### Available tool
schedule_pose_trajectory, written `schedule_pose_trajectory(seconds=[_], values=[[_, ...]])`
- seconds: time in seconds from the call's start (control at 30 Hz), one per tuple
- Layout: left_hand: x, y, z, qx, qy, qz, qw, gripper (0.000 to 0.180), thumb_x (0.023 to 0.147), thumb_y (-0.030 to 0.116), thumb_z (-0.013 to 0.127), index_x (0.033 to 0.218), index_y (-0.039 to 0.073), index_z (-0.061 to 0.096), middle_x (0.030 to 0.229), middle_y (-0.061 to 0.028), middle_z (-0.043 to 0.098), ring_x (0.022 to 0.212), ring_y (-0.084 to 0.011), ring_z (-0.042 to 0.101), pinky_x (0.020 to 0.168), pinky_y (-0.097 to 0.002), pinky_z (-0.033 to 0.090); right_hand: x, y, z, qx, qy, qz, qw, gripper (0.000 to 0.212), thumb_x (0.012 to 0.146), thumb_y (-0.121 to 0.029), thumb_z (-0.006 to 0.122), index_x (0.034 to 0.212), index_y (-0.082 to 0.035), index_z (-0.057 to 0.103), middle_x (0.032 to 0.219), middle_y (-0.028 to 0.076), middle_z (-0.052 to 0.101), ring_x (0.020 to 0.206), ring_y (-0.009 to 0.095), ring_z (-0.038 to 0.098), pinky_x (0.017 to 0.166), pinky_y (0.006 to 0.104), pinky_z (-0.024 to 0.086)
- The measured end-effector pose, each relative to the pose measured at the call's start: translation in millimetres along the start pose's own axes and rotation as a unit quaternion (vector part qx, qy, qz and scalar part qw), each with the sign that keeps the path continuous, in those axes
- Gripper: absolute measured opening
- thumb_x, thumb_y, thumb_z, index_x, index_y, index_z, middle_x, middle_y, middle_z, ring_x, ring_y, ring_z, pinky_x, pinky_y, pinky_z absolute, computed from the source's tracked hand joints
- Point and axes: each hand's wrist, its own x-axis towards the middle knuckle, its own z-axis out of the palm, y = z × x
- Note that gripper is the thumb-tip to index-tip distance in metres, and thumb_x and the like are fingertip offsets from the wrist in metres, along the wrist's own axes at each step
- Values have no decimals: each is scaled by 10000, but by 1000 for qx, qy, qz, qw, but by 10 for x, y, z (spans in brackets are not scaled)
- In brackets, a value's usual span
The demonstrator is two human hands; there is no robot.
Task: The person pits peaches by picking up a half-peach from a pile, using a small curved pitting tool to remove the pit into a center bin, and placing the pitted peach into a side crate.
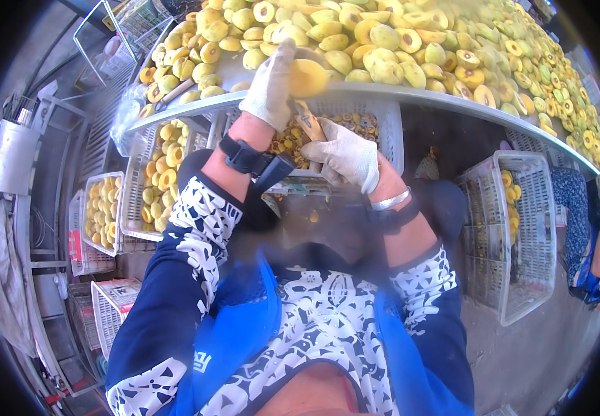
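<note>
My left hand (pixel 270 89), in a pale work glove, holds a yellow fruit half (pixel 308 78) that looks like a peach, over the table's front edge. Its fingers curl around the fruit's left side. My right hand (pixel 347 154), gloved too, is closed around a wooden-handled tool (pixel 307 122). The tool slants up toward the fruit, just below it; its working end is too small and blurred to make out. Beneath both hands stands a pale plastic crate (pixel 397 142) with many small brownish-yellow pieces, which look like pits and scraps.
Halved and whole yellow-green fruits (pixel 383 41) cover the metal-edged table (pixel 452 104) ahead. Crates of fruit halves (pixel 168 166) stand at left. A tall white crate (pixel 528 236) stands at right, partly filled. Beyond it is another person's sleeve (pixel 569 215). A metal frame (pixel 16 156) lines the far left.
</note>
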Motion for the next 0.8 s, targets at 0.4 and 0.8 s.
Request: schedule_pose_trajectory(seconds=[0.4,0.8], values=[[-323,827,-2518,764,119,148,617,346,848,309,614,1102,75,619,1022,-162,635,871,-305,624,801,-341,485,2,22,-82,-404,62,-2,912,390,822,-213,529,1131,14,459,1017,276,616,965,421,599,812,441,480],[1132,277,-762,730,-285,124,609,403,878,335,542,1255,190,541,1136,-155,599,944,-290,623,784,-387,507,288,221,-156,-470,77,-113,872,347,828,-213,495,1126,-59,585,1084,220,628,1012,387,606,846,446,504]])
